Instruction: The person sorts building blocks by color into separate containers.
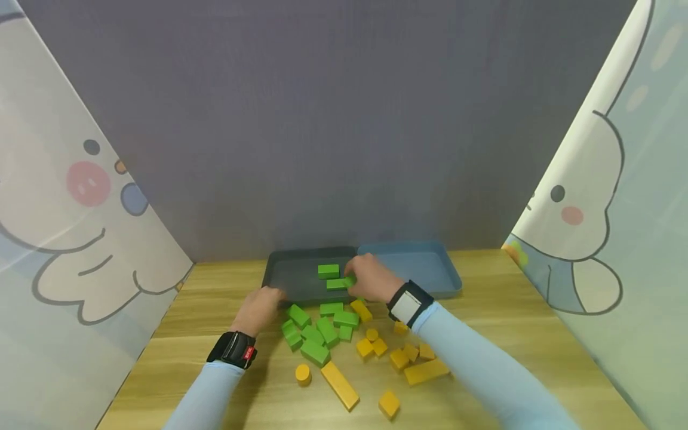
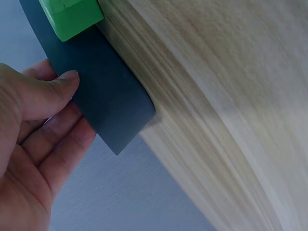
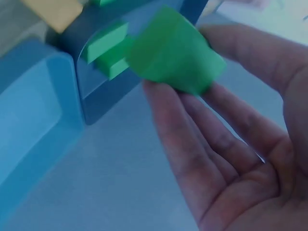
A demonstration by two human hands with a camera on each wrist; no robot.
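Observation:
My left hand is at the near left corner of the dark grey tray. In the left wrist view its thumb and fingers pinch the tray's wall, with the thumb on one side and fingers on the other. A green block is pinched between the thumb and fingers of my right hand, over the tray's right end. Inside the dark tray lie a green block and another green block, the latter partly hidden by the right hand.
A blue tray adjoins the dark one on the right. Several green blocks lie in front of the dark tray. Yellow pieces, including a long bar and a cylinder, are scattered nearer and rightward. A grey panel stands behind.

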